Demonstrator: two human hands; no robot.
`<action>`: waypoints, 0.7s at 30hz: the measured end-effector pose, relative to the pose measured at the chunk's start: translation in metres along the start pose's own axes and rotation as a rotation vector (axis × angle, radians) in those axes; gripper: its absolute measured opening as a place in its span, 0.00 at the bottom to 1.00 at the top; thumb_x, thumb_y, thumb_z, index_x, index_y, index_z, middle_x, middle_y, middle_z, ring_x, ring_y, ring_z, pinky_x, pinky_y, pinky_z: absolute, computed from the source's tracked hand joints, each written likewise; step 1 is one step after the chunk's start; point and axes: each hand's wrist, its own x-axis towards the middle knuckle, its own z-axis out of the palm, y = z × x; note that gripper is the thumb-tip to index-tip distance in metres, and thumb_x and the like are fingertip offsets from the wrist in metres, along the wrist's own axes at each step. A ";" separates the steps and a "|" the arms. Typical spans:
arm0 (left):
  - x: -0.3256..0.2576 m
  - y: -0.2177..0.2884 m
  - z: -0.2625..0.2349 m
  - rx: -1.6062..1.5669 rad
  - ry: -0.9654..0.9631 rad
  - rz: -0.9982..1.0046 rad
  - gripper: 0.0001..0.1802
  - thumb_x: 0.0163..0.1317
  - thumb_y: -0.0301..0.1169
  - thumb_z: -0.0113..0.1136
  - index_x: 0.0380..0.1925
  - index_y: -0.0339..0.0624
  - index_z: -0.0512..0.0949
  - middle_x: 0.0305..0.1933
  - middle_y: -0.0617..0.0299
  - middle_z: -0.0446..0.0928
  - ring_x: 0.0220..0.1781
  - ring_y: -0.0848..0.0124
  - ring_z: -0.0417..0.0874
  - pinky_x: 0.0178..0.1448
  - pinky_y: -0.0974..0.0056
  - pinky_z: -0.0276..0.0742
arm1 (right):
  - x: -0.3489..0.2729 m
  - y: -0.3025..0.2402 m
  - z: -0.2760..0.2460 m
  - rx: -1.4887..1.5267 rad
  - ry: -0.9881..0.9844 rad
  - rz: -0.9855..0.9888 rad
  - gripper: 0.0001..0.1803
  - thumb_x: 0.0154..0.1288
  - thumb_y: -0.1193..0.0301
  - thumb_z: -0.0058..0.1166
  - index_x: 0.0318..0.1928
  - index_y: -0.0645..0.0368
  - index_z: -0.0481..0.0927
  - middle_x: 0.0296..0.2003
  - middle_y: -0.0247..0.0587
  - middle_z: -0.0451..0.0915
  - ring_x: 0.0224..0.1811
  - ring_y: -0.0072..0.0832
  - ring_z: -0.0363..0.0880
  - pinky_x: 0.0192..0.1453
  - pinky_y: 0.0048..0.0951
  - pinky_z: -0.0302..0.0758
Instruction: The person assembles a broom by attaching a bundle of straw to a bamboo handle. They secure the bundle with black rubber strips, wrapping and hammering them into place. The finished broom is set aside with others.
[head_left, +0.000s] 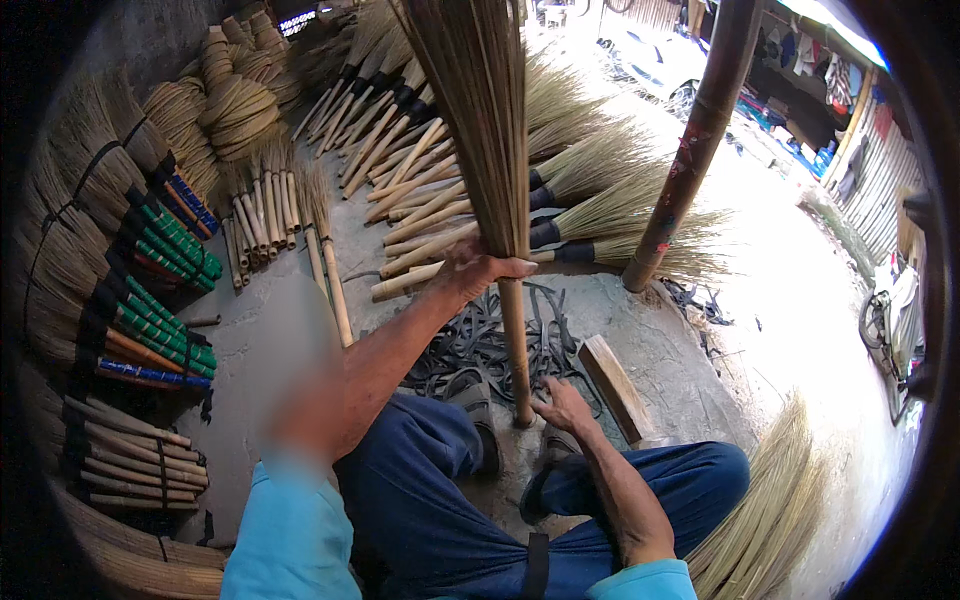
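Straw-coloured bristles fill the top of the head view, where a broom (490,130) stands upright between the person's knees, its bamboo handle (514,340) planted on the concrete floor (660,350) just in front of the sandalled feet. The left hand (478,268) is clenched around the neck of the broom, where the bristle bundle meets the handle, thumb pointing right across the stick. The right hand (562,405) is low, beside the foot of the handle, fingers loosely spread and close to the stick; whether it touches the handle I cannot tell, and it grasps nothing clearly. Black rubber strips (470,345) lie in a tangle on the floor behind the handle. A wooden block (615,385) rests just right of the right hand. Finished brooms (590,200) lie fanned out beyond, handles toward the person. At left, stacked brooms with green and blue wrapped handles (165,290) lean in rows, with plain bamboo sticks (135,455) bundled below them. A thick bamboo post (690,150) rises at right. Loose straw (770,510) lies by the right knee
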 end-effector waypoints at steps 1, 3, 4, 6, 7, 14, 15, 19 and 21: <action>0.001 0.000 -0.001 -0.037 0.033 0.020 0.36 0.55 0.42 0.86 0.60 0.38 0.81 0.52 0.58 0.86 0.52 0.66 0.88 0.60 0.56 0.88 | 0.006 -0.008 -0.006 0.118 0.115 -0.037 0.42 0.66 0.49 0.74 0.74 0.56 0.76 0.57 0.63 0.87 0.59 0.61 0.87 0.64 0.56 0.84; 0.003 0.005 -0.004 -0.175 0.118 0.027 0.33 0.58 0.40 0.84 0.60 0.37 0.81 0.50 0.57 0.87 0.50 0.65 0.91 0.57 0.56 0.90 | 0.010 -0.032 -0.008 0.219 0.144 -0.221 0.44 0.66 0.49 0.75 0.75 0.58 0.73 0.56 0.62 0.87 0.58 0.61 0.87 0.65 0.55 0.83; 0.005 0.010 -0.005 -0.246 0.158 0.113 0.32 0.60 0.38 0.82 0.60 0.36 0.81 0.50 0.55 0.87 0.52 0.63 0.92 0.58 0.55 0.92 | 0.011 -0.047 -0.007 0.257 0.175 -0.324 0.45 0.66 0.50 0.75 0.76 0.58 0.72 0.55 0.61 0.87 0.58 0.60 0.87 0.66 0.54 0.82; 0.006 0.026 -0.015 -0.367 0.205 0.118 0.30 0.62 0.39 0.82 0.59 0.37 0.81 0.50 0.55 0.88 0.55 0.63 0.92 0.60 0.51 0.94 | -0.003 -0.074 -0.003 0.517 0.037 -0.118 0.45 0.67 0.51 0.76 0.76 0.56 0.70 0.53 0.58 0.87 0.57 0.58 0.87 0.65 0.53 0.81; 0.005 0.033 -0.019 -0.425 0.238 0.131 0.30 0.63 0.41 0.82 0.58 0.37 0.82 0.50 0.55 0.88 0.55 0.63 0.92 0.61 0.50 0.94 | -0.011 -0.085 -0.005 0.484 -0.059 0.020 0.41 0.68 0.52 0.76 0.73 0.56 0.73 0.51 0.57 0.87 0.57 0.55 0.87 0.63 0.52 0.81; -0.004 0.055 -0.083 -0.834 0.190 0.198 0.32 0.64 0.48 0.85 0.56 0.37 0.84 0.48 0.53 0.89 0.45 0.65 0.94 0.47 0.59 0.96 | -0.050 -0.148 -0.058 0.821 -0.349 0.014 0.28 0.72 0.54 0.75 0.59 0.60 0.82 0.39 0.33 0.83 0.40 0.26 0.81 0.45 0.35 0.79; -0.002 0.052 -0.092 -0.879 0.237 0.186 0.30 0.64 0.47 0.84 0.56 0.38 0.83 0.47 0.52 0.89 0.39 0.67 0.93 0.43 0.61 0.95 | -0.061 -0.155 -0.070 0.822 -0.366 0.009 0.28 0.72 0.54 0.74 0.59 0.61 0.81 0.38 0.33 0.83 0.38 0.25 0.80 0.44 0.34 0.79; -0.001 0.034 -0.127 -0.953 0.269 0.219 0.28 0.65 0.44 0.83 0.54 0.40 0.80 0.45 0.52 0.87 0.36 0.69 0.90 0.37 0.62 0.93 | -0.128 -0.186 -0.110 1.173 -0.678 0.053 0.33 0.71 0.54 0.77 0.65 0.59 0.77 0.38 0.32 0.82 0.30 0.23 0.81 0.35 0.30 0.80; -0.006 0.028 -0.146 -1.142 0.148 0.158 0.27 0.66 0.45 0.82 0.53 0.40 0.81 0.45 0.53 0.87 0.35 0.70 0.91 0.36 0.61 0.93 | -0.176 -0.196 -0.118 1.412 -0.927 0.220 0.32 0.70 0.60 0.79 0.64 0.58 0.74 0.35 0.29 0.77 0.19 0.20 0.74 0.23 0.25 0.76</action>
